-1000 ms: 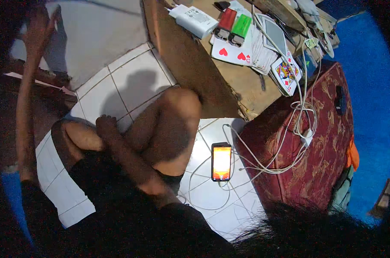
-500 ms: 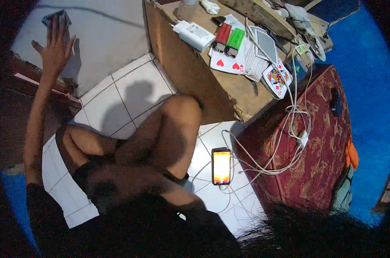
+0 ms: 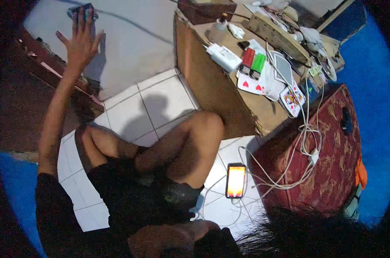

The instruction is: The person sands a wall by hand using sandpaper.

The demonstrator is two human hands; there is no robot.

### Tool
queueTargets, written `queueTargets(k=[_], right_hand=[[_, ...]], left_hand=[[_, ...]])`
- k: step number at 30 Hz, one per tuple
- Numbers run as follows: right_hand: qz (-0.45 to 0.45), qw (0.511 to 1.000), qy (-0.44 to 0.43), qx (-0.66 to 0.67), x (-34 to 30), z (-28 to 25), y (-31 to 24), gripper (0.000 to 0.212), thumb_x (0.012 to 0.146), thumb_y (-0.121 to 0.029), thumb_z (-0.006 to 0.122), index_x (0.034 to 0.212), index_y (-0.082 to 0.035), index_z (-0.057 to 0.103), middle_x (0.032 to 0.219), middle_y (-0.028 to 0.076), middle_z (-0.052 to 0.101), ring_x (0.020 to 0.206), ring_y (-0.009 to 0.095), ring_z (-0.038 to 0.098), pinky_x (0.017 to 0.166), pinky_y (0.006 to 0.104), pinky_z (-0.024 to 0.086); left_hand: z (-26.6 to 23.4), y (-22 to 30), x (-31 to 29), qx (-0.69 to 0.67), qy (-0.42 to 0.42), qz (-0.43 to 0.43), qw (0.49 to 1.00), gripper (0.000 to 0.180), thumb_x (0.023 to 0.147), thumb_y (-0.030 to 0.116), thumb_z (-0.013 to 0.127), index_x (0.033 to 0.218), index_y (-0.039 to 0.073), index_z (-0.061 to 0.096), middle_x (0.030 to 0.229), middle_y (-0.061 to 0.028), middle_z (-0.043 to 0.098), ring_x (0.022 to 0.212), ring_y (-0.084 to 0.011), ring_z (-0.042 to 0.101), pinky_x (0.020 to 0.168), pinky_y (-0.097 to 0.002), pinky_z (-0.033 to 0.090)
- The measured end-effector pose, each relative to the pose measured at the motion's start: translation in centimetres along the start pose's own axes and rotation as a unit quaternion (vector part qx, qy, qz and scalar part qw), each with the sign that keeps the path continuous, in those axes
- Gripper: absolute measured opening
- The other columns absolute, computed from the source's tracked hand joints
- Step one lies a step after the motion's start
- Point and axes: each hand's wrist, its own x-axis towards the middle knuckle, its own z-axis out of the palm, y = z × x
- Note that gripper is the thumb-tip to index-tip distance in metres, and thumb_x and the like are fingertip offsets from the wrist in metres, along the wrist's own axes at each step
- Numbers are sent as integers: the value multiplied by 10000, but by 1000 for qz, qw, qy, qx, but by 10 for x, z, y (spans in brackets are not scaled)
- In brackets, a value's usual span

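Dark and crumpled, a cloth sits high on the pale grey wall, pinned there under the fingertips of the left hand. That hand is flat and spread, fingers fanned wide and pressing rather than pinching, with the arm stretched out at full reach from the shoulder. To wipe well from here, I would judge it best to keep the palm's weight behind the cloth so it does not slip out from under the fingertips, and to work in short overlapping strokes, since the arm is nearly straight and has little push left at that reach. The right hand lies low by the lap, near the black shorts; it looks loosely curled and holds nothing I can make out, though its fingers are partly hidden. The person sits on white floor tiles with knees drawn up. Just beside the right knee a phone lies on the floor with its screen glowing orange, white cables trailing from it. Farther right a low wooden table carries a white charger, a red lighter touching a green lighter, and playing cards. A red patterned cushion stands beyond.
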Motion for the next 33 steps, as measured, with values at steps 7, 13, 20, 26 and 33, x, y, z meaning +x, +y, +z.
queueTargets(k=[7,13,20,26,33], right_hand=[[27,999,2,-18,5,-11,-5,375,1018,-347,587,1148,2,635,1044,192,673,974,433,639,894,517,515],[39,999,10,-26,16,-18,-6,346,1012,-319,588,1138,0,627,1025,195,672,948,428,642,873,509,520],[102,994,4,-35,13,-16,-8,313,1004,-288,589,1127,-1,619,1004,199,671,919,422,647,849,500,526],[128,990,-13,-50,20,-24,-2,285,998,-261,590,1117,-3,612,986,202,670,893,417,651,828,493,531],[129,979,2,-159,63,-59,-23,253,990,-229,591,1106,-4,603,965,205,668,864,411,655,804,484,538]], left_hand=[[9,15,4,-17,-30,-23,999,838,1017,642,468,1685,260,136,1763,-22,54,1615,-281,89,1054,-898,37],[12,12,16,3,4,-19,1000,829,1021,619,483,1683,246,152,1762,-20,56,1615,-293,84,1043,-908,46],[5,30,-2,-17,-47,-39,998,840,1016,606,490,1684,229,148,1751,-56,128,1609,-286,124,1074,-880,2],[4,16,1,-15,-43,-58,997,846,1015,612,486,1685,220,150,1749,-74,132,1611,-301,110,1072,-875,-16],[22,6,-6,9,-30,-14,999,926,968,656,522,1671,145,201,1754,-102,92,1611,-338,86,1052,-896,80]])
